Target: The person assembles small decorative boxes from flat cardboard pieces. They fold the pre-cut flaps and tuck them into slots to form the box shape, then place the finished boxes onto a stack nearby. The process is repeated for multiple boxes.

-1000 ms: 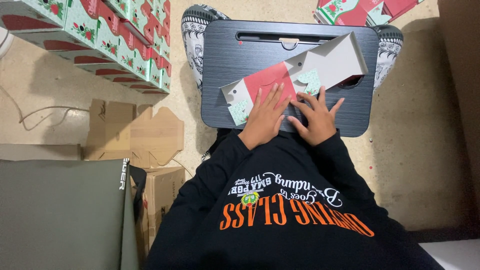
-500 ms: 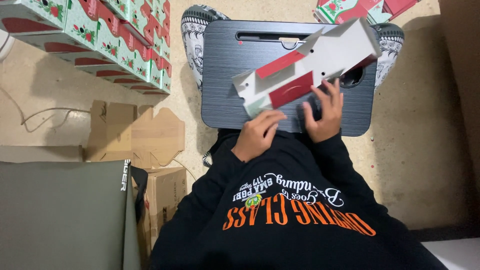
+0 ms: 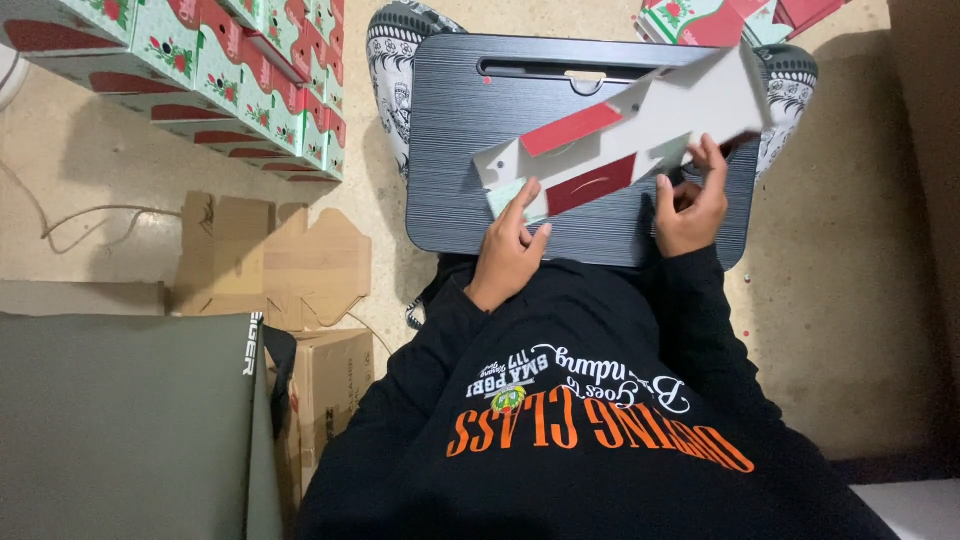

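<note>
A flat red-and-white carton blank [image 3: 625, 140] is held above the dark lap tray [image 3: 450, 150], gripped by left hand [image 3: 512, 245] and right hand [image 3: 690, 200] at opposite ends.

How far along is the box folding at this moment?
Done: folded red-and-green boxes stand stacked on the floor. In hand: the left hand and right hand hold a flat box blank over the lap desk, not yet folded up. Left: more flat blanks lie beyond.

Both hands [image 3: 510, 245] [image 3: 690, 200] raised, fingers curled.
</note>
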